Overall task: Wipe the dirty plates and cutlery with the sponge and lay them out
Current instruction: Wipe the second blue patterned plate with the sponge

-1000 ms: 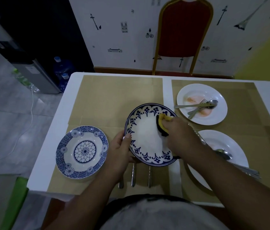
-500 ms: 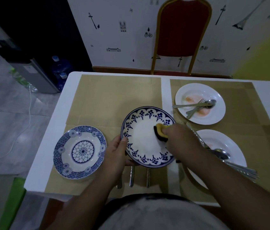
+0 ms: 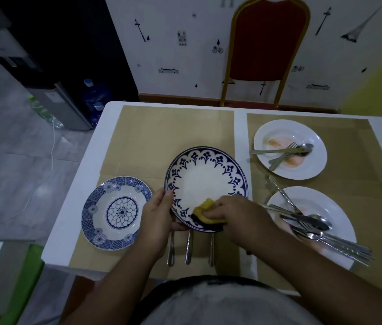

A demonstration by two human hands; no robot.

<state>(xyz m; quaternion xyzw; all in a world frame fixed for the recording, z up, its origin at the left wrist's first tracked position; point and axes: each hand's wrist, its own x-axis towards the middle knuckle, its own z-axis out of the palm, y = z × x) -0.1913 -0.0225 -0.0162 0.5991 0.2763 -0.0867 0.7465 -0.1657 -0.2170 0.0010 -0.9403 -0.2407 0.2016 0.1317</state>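
- The left hand (image 3: 156,218) grips the near-left rim of the blue-patterned plate (image 3: 206,181), tilted above the table (image 3: 77,195).
- The right hand (image 3: 236,215) pinches the yellow sponge (image 3: 205,213) against the plate's near rim.
- Three cutlery handles (image 3: 188,246) lie beneath the plate.

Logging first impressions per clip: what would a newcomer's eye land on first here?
The right hand pressing a yellow sponge onto the near edge of the blue-rimmed plate at the centre of the table, while the left hand grips its left rim. On the right sit a far white plate, smeared orange, and a near white plate, both holding cutlery.
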